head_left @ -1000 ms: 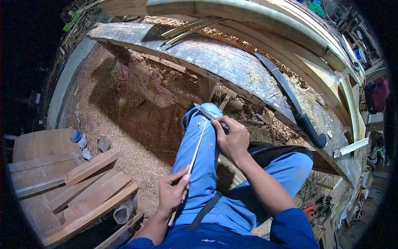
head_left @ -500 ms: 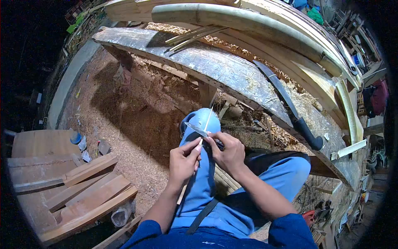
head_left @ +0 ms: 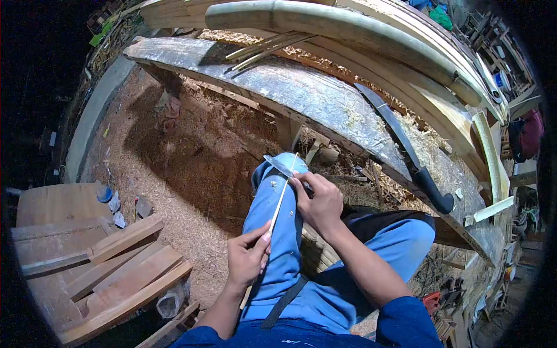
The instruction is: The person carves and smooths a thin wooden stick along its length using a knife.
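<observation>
From where I stand, in the head view, the left hand pinches a long, thin, pale wooden strip over the blue trouser leg, while the right hand grips a small grey-bladed knife across it. The strip already looks slim and pale shavings dot the leg, though I can't tell how much roughness is left.

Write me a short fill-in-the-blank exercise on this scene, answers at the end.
The left hand grips a thin strip, while the ____ hand holds a small blade.
The long knife on the bench has a ____ handle.
The person's trousers are ____.

Missing words: right; black; blue.
</observation>
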`<state>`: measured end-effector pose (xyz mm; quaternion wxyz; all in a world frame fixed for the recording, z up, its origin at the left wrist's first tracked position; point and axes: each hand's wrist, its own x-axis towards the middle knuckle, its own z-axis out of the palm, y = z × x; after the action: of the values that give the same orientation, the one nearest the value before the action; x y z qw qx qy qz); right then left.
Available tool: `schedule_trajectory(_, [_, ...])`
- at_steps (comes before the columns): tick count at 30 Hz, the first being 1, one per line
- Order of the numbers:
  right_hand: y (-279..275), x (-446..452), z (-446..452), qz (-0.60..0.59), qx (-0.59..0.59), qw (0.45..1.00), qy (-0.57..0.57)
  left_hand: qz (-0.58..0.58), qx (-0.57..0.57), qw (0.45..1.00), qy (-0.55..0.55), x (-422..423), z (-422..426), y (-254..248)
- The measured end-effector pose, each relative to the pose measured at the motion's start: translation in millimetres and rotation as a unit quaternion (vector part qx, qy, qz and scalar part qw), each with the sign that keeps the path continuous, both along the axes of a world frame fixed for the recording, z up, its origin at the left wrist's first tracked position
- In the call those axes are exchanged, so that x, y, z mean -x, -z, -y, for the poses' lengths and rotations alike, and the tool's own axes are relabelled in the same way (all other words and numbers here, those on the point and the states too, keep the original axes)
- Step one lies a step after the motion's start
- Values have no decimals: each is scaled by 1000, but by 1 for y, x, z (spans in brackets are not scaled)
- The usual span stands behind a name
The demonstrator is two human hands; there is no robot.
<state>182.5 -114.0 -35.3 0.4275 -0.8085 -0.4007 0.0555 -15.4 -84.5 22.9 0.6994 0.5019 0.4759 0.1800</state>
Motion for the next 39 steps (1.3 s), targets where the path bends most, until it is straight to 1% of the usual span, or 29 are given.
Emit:
schedule_trajectory(4, [-3,-13,-6,-43,22,999,16,-13,-2,1000,17,26,11,-5])
schedule_trajectory(7, [3,-19,-7,-49,17,998,35,-27,27,999,16,43,18,-6])
schedule_trajectory(11, [-4,-11,-3,-61,6,997,36,-33,30,999,17,25,13,-9])
schedule_trajectory(13, [-14,-5,2,-86,10,996,9,-40,25,999,17,5,2,-10])
schedule_trajectory(16, [-17,14,12,-41,-9,998,-39,-52,2,998,27,-20,-16,-2])
schedule_trajectory(17, [-20,19,16,-28,-12,998,-50,-40,6,999,17,-27,-21,0])
schedule_trajectory(20, [-27,25,24,-12,28,997,-69,-37,2,999,-12,-36,-23,2])
schedule_trajectory(22, [-22,21,21,-2,31,999,-35,-52,-40,997,28,-29,-20,4])
schedule_trajectory(24, [-16,13,16,9,48,998,-27,-55,-45,997,27,-23,-16,7])
schedule_trajectory(26, [-5,4,10,24,-2,1000,-7,-67,-30,997,16,-18,-9,1])
schedule_trajectory(28, [-4,-2,6,16,6,1000,0,-59,-14,998,12,-11,-5,-3])
schedule_trajectory(31, [-4,-10,-3,-6,21,1000,23,-59,-27,998,16,-3,-2,-1])
schedule_trajectory(32, [-4,-14,-6,-7,20,1000,22,-60,-7,998,2,-3,0,-3])
schedule_trajectory(34, [-5,-21,-11,-29,64,997,26,-63,11,998,-10,-3,1,-4])
schedule_trajectory(37, [1,-20,-8,-14,38,999,21,-65,-2,998,4,-6,0,-4])
schedule_trajectory(39, [-1,-13,-2,-16,17,1000,10,-72,24,997,5,-8,-1,-3])
